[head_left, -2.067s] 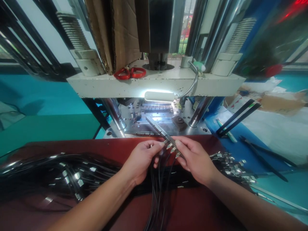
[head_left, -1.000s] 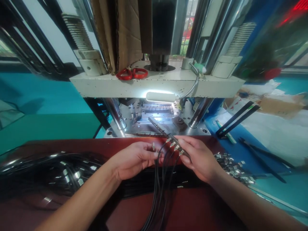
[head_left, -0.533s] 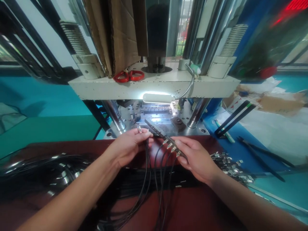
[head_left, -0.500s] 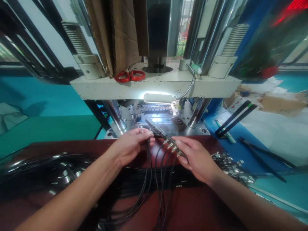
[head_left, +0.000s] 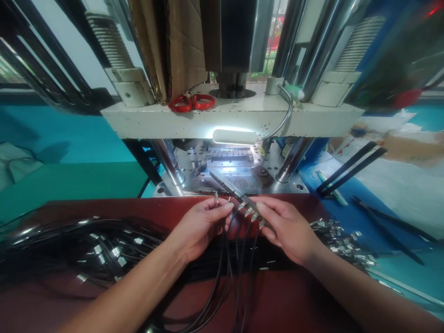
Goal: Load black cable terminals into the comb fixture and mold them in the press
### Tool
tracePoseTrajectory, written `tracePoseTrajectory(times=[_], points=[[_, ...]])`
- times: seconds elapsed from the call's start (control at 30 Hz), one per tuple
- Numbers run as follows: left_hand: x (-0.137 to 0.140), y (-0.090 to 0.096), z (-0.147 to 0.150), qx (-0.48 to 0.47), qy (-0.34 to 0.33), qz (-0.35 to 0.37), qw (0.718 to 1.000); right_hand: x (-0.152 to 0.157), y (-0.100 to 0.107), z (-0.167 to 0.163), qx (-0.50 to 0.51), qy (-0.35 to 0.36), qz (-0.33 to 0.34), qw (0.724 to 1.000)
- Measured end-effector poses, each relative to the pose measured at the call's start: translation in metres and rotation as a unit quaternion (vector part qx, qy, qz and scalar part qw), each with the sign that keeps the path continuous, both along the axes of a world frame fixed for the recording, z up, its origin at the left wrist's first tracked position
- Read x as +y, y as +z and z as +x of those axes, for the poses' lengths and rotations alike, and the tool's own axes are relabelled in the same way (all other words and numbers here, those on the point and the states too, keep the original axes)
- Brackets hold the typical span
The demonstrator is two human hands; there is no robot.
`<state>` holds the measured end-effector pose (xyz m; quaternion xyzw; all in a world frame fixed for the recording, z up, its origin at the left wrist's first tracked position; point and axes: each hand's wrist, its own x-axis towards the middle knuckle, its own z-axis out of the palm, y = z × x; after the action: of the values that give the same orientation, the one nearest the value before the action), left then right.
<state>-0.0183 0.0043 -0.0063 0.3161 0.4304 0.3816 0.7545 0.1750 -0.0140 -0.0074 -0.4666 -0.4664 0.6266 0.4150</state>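
Between its thumb and fingers, my left hand (head_left: 204, 222) pinches black cables (head_left: 222, 263) whose small metal connector ends (head_left: 217, 198) stick up past the fingertips. My right hand (head_left: 287, 226) is closed on the near end of a long metal bar fixture (head_left: 231, 188), which tilts up and away to the left. Several metal cable connectors (head_left: 248, 212) sit along the bar's lower edge, with their black cables hanging down over the table. The left fingertips are close beside the bar; whether they touch it cannot be made out.
A press with a white plate (head_left: 243, 120), a lit lamp (head_left: 236, 136) and a metal die (head_left: 229, 159) stands ahead. Red-handled scissors (head_left: 192, 102) lie on the plate. Bundled cables (head_left: 114, 245) cover the red-brown table's left. Loose metal connectors (head_left: 343, 240) and black tweezers (head_left: 388, 226) are at right.
My left hand has moved down and right with the cable ends, closer to the connectors on the bar. The right hand still holds the bar. The whole view has shifted slightly.
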Motion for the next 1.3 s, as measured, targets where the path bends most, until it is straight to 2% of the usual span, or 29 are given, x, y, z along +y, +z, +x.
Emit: tracePoseTrajectory(times=[0.13,0.23,0.53,0.87,1.3], points=[[-0.0017,0.0017,0.0019,-0.002,0.006,0.024,1.0,-0.0001,0.0014,-0.0012,-0.011,0.007,0.005,1.0],[-0.0021,0.0032,0.0028,-0.003,-0.014,0.029,0.999,-0.0009,0.0027,-0.0018,-0.015,0.014,0.014,1.0],[-0.001,0.0029,0.0,-0.032,-0.011,-0.04,0.999,-0.0028,0.006,-0.0025,-0.036,0.033,0.038,0.998],[0.0005,0.0031,-0.0013,-0.044,-0.035,-0.034,0.998,-0.0025,0.0052,-0.001,-0.054,0.047,0.047,0.996],[0.0008,0.0069,-0.0001,-0.017,-0.027,-0.014,0.999,-0.0045,0.0071,0.0003,-0.094,0.052,0.057,0.993]])
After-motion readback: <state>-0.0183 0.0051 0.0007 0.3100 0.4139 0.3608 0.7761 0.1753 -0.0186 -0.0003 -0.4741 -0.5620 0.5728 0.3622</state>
